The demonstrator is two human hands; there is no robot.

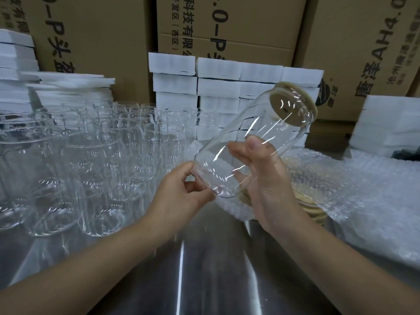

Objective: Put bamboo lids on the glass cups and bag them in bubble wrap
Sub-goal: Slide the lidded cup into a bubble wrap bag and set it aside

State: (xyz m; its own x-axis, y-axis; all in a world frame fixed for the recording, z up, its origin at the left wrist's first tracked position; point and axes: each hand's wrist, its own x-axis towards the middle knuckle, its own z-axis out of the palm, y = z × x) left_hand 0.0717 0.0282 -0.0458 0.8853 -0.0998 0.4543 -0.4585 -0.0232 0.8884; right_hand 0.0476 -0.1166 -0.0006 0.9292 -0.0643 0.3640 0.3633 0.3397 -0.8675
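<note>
A clear glass cup (229,142) is held tilted in mid-air, its base toward me and its mouth up to the right. A round bamboo lid (293,105) sits on the mouth. My right hand (266,178) grips the cup's lower body, thumb on top and fingers underneath. My left hand (184,192) touches the cup's base with thumb and fingertips. Several bare glass cups (91,160) stand on the left. Loose bamboo lids (311,208) lie under my right hand. Bubble wrap (368,196) is piled on the right.
A steel table (204,269) runs under my forearms. White foam blocks (218,87) are stacked behind the cups, with more at far left and far right. Large cardboard cartons (227,26) form a wall at the back.
</note>
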